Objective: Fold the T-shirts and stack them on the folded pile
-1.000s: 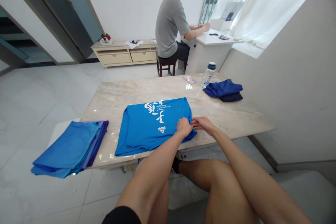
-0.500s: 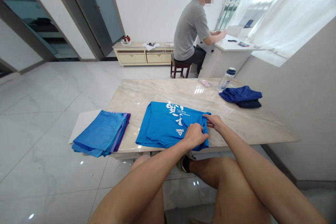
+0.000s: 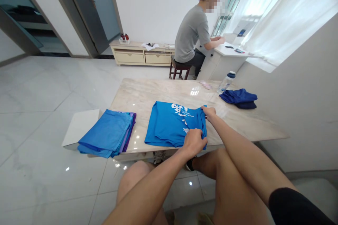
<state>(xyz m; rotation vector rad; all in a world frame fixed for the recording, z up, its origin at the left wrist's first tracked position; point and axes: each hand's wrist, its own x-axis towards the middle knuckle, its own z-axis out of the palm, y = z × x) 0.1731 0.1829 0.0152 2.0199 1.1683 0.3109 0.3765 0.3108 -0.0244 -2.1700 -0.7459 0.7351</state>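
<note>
A blue T-shirt [image 3: 169, 126] with white lettering lies folded over on the marble-look table [image 3: 158, 88] before me. My left hand [image 3: 194, 140] is closed on its near right part, thumb and fingers pinching the cloth. At the far right corner of the shirt, my right hand [image 3: 210, 113] grips the edge between thumb and fingers. To the left, a stack of folded shirts [image 3: 105, 132], blue on top with lilac and purple below, rests at the table's left end and overhangs the near edge.
Dark blue folded clothing [image 3: 239, 97] and a clear water bottle [image 3: 226, 83] stand at the table's right. A white box [image 3: 79, 126] is beside the stack. Beyond the table, a person [image 3: 191, 35] sits on a stool [image 3: 179, 68] at a white desk [image 3: 232, 51]; a low cabinet [image 3: 129, 57] lines the wall.
Both hands have drawn the shirt's right edge slightly leftward, and the lower logo is now mostly covered. The camera view has shifted a little.
</note>
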